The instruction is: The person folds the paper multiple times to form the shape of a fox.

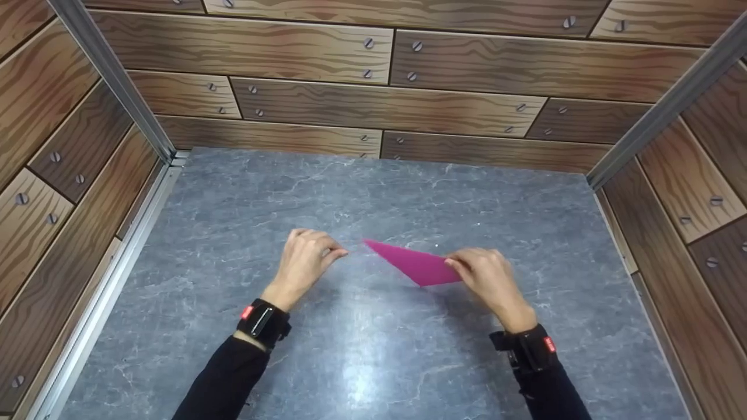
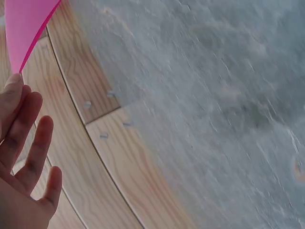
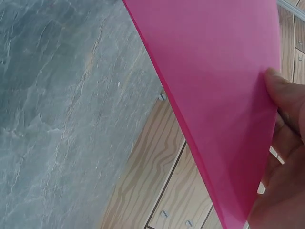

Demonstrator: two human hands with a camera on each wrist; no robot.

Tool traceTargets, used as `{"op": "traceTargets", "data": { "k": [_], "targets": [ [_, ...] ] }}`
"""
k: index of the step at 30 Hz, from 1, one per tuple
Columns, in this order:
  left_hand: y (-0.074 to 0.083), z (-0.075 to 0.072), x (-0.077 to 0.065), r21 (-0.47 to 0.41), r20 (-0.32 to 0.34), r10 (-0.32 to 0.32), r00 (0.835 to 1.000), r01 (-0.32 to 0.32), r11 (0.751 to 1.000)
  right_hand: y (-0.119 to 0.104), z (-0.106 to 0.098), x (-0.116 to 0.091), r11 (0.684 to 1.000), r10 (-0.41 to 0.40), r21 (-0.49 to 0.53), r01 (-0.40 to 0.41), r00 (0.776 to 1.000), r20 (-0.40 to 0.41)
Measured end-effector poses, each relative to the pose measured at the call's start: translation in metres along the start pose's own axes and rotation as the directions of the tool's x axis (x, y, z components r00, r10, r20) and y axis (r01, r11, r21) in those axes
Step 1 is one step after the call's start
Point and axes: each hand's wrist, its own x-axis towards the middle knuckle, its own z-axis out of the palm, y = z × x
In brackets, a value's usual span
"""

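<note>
A pink sheet (image 1: 417,265), folded to a pointed shape, is held in the air above the grey marbled surface. Its near corner is pinched between the thumb and fingers of my right hand (image 1: 487,277); the right wrist view shows that thumb lying on the side of the sheet (image 3: 214,86). To the left, my left hand (image 1: 303,259) has thumb and index finger together, a small gap from the sheet's pointed tip in the head view. In the left wrist view the tip of the sheet (image 2: 28,28) appears right at the thumb, with the other fingers loosely spread.
Wood-patterned walls (image 1: 303,52) stand at the back and both sides. Grey metal posts (image 1: 665,105) mark the rear corners, and a metal rail (image 1: 111,280) follows the left edge of the marbled surface (image 1: 233,192).
</note>
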Motion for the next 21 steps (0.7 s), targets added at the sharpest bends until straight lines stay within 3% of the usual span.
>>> {"op": "traceTargets", "data": {
  "k": [4,8,12,21],
  "targets": [
    [0.005,-0.003,0.003,-0.037,0.005,-0.017,1.000,0.017,0.999,-0.006,-0.001,0.003,1.000,0.006,0.008,-0.006,0.999,0.041],
    [0.015,-0.001,0.009,-0.046,0.110,0.038,0.993,-0.033,0.998,-0.015,0.000,0.008,1.000,-0.013,0.027,0.010,0.994,0.109],
    [0.023,0.003,0.011,-0.034,0.226,0.057,0.972,-0.051,0.998,-0.020,0.001,0.013,0.998,-0.008,0.058,-0.002,0.984,0.175],
    [0.021,0.008,0.011,-0.117,0.334,-0.024,0.942,0.067,0.991,-0.011,-0.001,0.014,0.971,0.108,0.174,-0.167,0.945,0.309]
  ]
}}
